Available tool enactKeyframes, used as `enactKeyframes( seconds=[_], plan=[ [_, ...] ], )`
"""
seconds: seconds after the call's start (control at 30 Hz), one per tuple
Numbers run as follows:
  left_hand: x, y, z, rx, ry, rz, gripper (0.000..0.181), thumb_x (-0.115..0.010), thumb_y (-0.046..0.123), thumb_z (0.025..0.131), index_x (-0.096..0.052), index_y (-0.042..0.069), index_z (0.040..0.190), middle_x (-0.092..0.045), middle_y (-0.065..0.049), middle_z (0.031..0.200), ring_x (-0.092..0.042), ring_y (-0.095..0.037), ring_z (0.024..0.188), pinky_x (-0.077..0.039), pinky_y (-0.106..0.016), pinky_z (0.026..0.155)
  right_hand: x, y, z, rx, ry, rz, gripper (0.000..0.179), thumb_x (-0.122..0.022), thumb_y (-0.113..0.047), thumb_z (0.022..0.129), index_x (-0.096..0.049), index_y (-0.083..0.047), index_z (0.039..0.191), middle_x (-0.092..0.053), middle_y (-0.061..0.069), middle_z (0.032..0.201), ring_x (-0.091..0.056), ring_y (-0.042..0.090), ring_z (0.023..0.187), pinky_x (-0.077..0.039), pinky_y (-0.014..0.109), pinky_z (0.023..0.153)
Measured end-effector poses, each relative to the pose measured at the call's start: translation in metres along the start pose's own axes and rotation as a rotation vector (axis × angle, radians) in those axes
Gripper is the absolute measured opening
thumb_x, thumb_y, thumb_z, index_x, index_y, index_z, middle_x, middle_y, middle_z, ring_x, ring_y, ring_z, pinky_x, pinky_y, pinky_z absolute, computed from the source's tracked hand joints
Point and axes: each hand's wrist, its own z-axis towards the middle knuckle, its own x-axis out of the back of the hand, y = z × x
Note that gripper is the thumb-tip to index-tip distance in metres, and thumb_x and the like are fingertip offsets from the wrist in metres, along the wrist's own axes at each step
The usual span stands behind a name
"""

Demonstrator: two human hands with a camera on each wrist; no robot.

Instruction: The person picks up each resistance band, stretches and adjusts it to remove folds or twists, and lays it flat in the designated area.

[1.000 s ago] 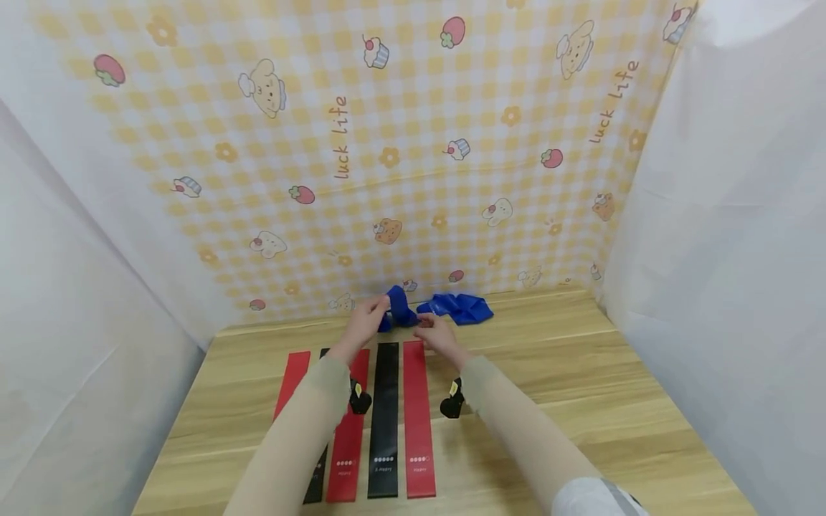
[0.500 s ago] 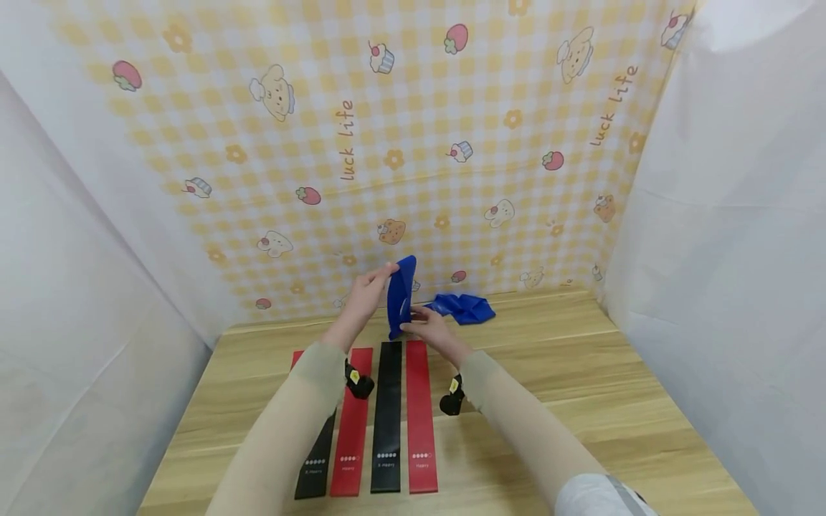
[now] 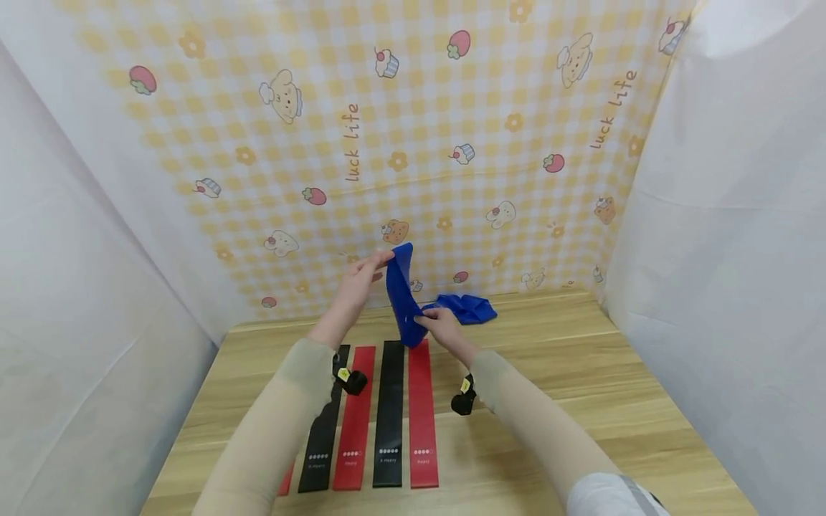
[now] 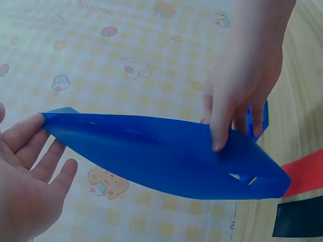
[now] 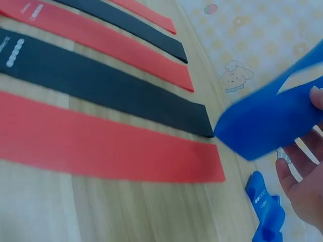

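A blue resistance band loop hangs stretched upright between both hands, tilted, above the far ends of the laid-out bands. My left hand holds its upper end at the fingertips; in the left wrist view the left hand has its lower fingers spread under the band's end. Lower down, my right hand pinches the band near its bottom. The right thumb lies across the front of the blue band in that view, the other fingers behind. A second blue band, crumpled and marked "Light" in the right wrist view, lies behind the right hand.
On the wooden table, red and black flat bands lie side by side, alternating, partly under the left arm. A checked cloth stands at the back edge. White sheets hang at both sides.
The left hand has risen, lifting the blue band off the table area at the back and drawing it out long. The right hand has shifted its grip to the band's lower part.
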Motion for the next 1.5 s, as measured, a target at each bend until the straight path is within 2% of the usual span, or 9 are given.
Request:
enactKeyframes(
  seconds=[0.07,0.17,0.3,0.5,0.7,0.83,1.03,1.33,1.5],
  plan=[
    [0.005,0.001,-0.002,0.006,0.004,-0.008,0.052,-0.037,0.043,0.104,-0.058,0.004,0.133,-0.054,-0.009,0.139,-0.046,-0.022,0.13,-0.033,-0.039,0.109,0.006,0.001,-0.003,-0.017,-0.029,-0.008,0.036,-0.065,-0.022,0.093,-0.051,-0.004,0.065,-0.045,0.002,0.061,-0.04,0.016,0.059,-0.033,0.027,0.058],
    [0.016,-0.002,-0.006,0.033,-0.006,-0.022,0.053,-0.033,0.04,0.106,-0.056,0.002,0.133,-0.053,-0.013,0.139,-0.046,-0.026,0.13,-0.032,-0.039,0.11,0.017,0.004,-0.009,-0.017,-0.072,-0.025,0.045,-0.065,-0.025,0.093,-0.04,-0.01,0.058,-0.031,-0.002,0.056,-0.033,0.014,0.055,-0.033,0.028,0.057],
    [0.034,-0.01,-0.014,0.099,-0.043,-0.061,0.061,-0.03,0.046,0.105,-0.053,-0.002,0.135,-0.05,-0.018,0.14,-0.046,-0.031,0.131,-0.029,-0.04,0.112,0.034,0.012,-0.015,-0.035,-0.141,0.017,0.041,-0.066,-0.027,0.093,-0.049,-0.011,0.059,-0.042,-0.003,0.057,-0.05,0.014,0.064,-0.053,0.039,0.077],
    [0.062,-0.034,-0.027,0.187,-0.129,-0.132,0.061,-0.029,0.04,0.106,-0.052,-0.011,0.13,-0.063,-0.015,0.125,-0.059,-0.024,0.115,-0.038,-0.039,0.106,0.059,0.021,-0.027,-0.12,-0.263,0.112,0.033,-0.065,-0.026,0.093,-0.061,-0.009,0.064,-0.06,-0.001,0.063,-0.062,0.02,0.073,-0.046,0.053,0.095],
    [0.079,-0.056,-0.039,0.283,-0.239,-0.235,0.049,-0.031,0.03,0.108,-0.072,0.003,0.101,-0.072,0.001,0.094,-0.067,-0.012,0.088,-0.051,-0.027,0.089,0.076,0.027,-0.041,-0.133,-0.352,0.219,0.027,-0.06,-0.022,0.096,-0.07,-0.013,0.073,-0.068,-0.001,0.073,-0.067,0.017,0.082,-0.045,0.051,0.097],
    [0.081,-0.065,-0.046,0.304,-0.281,-0.278,0.047,-0.036,0.03,0.107,-0.073,0.009,0.086,-0.073,-0.002,0.085,-0.067,-0.012,0.077,-0.053,-0.025,0.081,0.082,0.03,-0.048,-0.143,-0.383,0.292,0.026,-0.055,-0.022,0.099,-0.072,-0.015,0.081,-0.07,-0.002,0.079,-0.066,0.015,0.082,-0.05,0.04,0.091],
    [0.078,-0.074,-0.054,0.316,-0.308,-0.23,0.047,-0.039,0.029,0.106,-0.069,0.012,0.074,-0.069,0.001,0.075,-0.06,-0.011,0.068,-0.051,-0.026,0.076,0.09,0.032,-0.054,-0.152,-0.374,0.363,0.026,-0.053,-0.019,0.1,-0.072,-0.016,0.083,-0.071,-0.003,0.079,-0.066,0.01,0.077,-0.051,0.029,0.082],
    [0.075,-0.082,-0.065,0.332,-0.278,-0.218,0.046,-0.045,0.032,0.104,-0.061,0.016,0.064,-0.063,0.003,0.065,-0.058,-0.012,0.061,-0.05,-0.028,0.074,0.099,0.036,-0.063,-0.064,-0.415,0.411,0.035,-0.046,-0.019,0.102,-0.069,-0.018,0.076,-0.065,-0.008,0.07,-0.061,0.006,0.07,-0.052,0.024,0.073],
    [0.078,-0.085,-0.072,0.339,-0.25,-0.189,0.046,-0.044,0.032,0.104,-0.058,0.016,0.064,-0.06,0.004,0.062,-0.055,-0.012,0.06,-0.048,-0.029,0.077,0.102,0.038,-0.067,-0.098,-0.384,0.413,0.033,-0.049,-0.021,0.102,-0.068,-0.017,0.075,-0.065,-0.007,0.07,-0.061,0.007,0.069,-0.052,0.025,0.073]
  ],
)
